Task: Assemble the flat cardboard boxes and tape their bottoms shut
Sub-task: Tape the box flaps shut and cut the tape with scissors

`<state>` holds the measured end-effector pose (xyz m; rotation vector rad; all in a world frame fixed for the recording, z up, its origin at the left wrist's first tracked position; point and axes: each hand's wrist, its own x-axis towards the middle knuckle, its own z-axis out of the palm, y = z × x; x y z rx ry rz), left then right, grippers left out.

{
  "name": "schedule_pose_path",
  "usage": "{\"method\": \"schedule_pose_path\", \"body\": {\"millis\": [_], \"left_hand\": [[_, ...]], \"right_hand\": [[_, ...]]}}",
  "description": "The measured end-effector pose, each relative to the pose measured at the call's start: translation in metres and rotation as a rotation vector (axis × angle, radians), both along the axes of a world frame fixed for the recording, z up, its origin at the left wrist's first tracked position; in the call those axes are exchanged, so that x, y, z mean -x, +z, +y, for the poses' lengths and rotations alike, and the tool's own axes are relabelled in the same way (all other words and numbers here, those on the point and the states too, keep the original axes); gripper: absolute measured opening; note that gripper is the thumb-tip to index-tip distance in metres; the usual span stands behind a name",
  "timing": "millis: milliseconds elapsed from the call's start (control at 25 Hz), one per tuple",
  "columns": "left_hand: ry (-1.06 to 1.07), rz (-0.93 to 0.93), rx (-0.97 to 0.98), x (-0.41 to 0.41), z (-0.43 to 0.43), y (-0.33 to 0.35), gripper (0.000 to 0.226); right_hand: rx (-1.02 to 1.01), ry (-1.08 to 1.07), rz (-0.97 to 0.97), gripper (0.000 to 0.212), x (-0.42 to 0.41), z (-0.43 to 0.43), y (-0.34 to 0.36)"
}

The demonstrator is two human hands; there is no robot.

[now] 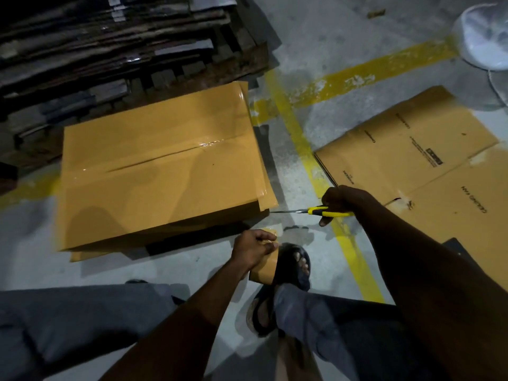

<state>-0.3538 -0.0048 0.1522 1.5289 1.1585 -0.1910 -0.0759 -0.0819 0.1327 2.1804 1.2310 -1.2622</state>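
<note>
An assembled brown cardboard box [154,166] lies on the floor with its flaps closed and glossy brown tape over the centre seam. My right hand [342,200] grips a yellow-and-black utility knife [324,211], its blade pointing left and reaching the box's near right corner. My left hand [254,250] grips a roll of brown packing tape [264,270] just in front of the box, above my sandalled foot.
A flattened printed cardboard box [428,171] lies on the floor to the right. A dark stack of flat cartons on a pallet [110,48] stands behind the box. Yellow floor lines [297,138] cross the concrete. A white plastic bundle [486,34] sits at the top right.
</note>
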Motion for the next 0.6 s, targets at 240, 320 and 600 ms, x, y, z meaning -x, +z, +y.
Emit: {"method": "schedule_pose_path", "body": {"millis": [240,320,600], "left_hand": [[-0.093,0.009,-0.007,0.0,0.038,0.07,0.025],[-0.146,0.016,-0.052,-0.006,0.061,0.105,0.039],[-0.298,-0.039,-0.458,0.003,0.182,0.215,0.045]], "right_hand": [[-0.324,-0.577,-0.169,0.066,0.021,-0.007,0.029],[-0.397,-0.672,-0.152,0.061,0.034,0.008,0.044],[-0.648,-0.487,-0.311,0.058,0.123,0.11,0.108]]}}
